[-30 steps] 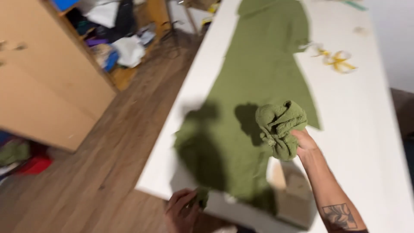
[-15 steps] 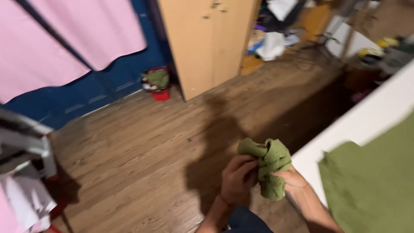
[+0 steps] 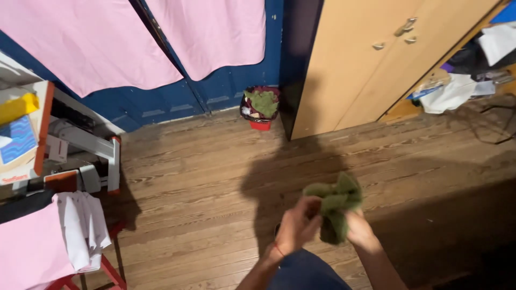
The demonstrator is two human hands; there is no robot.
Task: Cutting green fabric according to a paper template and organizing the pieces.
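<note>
- One bunched green cloth (image 3: 334,208) sits low and right of centre in the frame, held over the wooden floor (image 3: 204,177).
- Both grips grasp it: left hand (image 3: 299,225) clenched on its left side, right hand (image 3: 359,230) under its right.
- Squeezing loose corners inward would likely keep the bundle tight.
- One red bin (image 3: 261,107) holding green scraps stands at upper centre, beside one tan cabinet (image 3: 371,70).

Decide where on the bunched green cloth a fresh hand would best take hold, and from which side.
Grip the upper folds of the green cloth, coming from above. The left hand and right hand already cover its lower sides, while the top corners stick up loose and free, probably giving soft, pinchable edges.
</note>
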